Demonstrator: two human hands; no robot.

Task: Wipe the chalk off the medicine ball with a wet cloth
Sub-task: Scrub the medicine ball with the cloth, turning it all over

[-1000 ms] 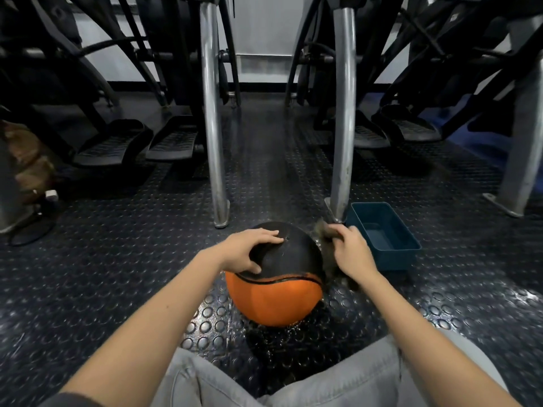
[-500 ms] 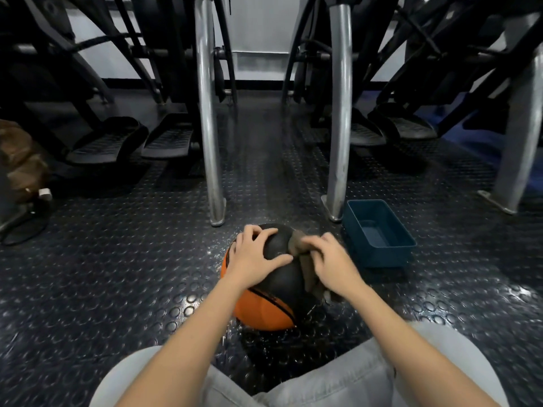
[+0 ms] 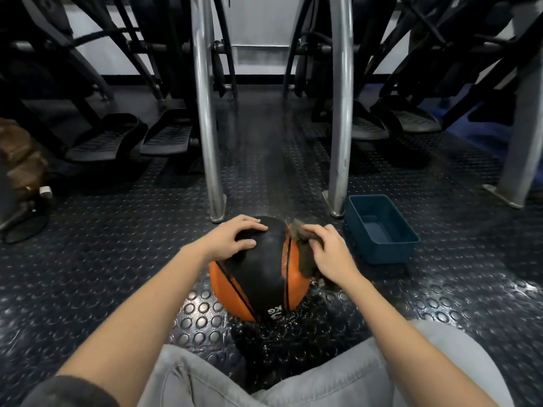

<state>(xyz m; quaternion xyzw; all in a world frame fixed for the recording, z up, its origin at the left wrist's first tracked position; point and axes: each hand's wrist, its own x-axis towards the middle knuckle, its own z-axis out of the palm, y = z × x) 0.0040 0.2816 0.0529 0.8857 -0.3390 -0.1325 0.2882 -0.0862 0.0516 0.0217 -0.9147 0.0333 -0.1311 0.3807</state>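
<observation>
Head view: the medicine ball (image 3: 261,274), orange with a broad black panel and thin black seams, sits on the studded black rubber floor (image 3: 117,259) just in front of the person's knees in grey trousers (image 3: 205,377). White "KG" lettering shows low on the black panel. The floor right under and in front of the ball glistens wet (image 3: 279,336).

Both forearms reach forward and converge on the ball. The left hand (image 3: 232,239) lies palm down on the upper left of the black panel, fingers fanned apart and bent only to follow the curve, thumb stretched toward the middle; it grasps nothing. The right hand (image 3: 332,254) is at the ball's upper right, wrist a little raised, fingers curled down onto a dark, damp-looking cloth (image 3: 308,264) and pressing it against the orange side. One corner of the cloth sticks up past the fingertips and the rest hangs down under the palm.

Just right of that hand stands a blue rectangular tub (image 3: 385,254), apart from the ball. Beyond are two steel uprights (image 3: 205,127) of gym machines and black foot pedals (image 3: 108,139).
</observation>
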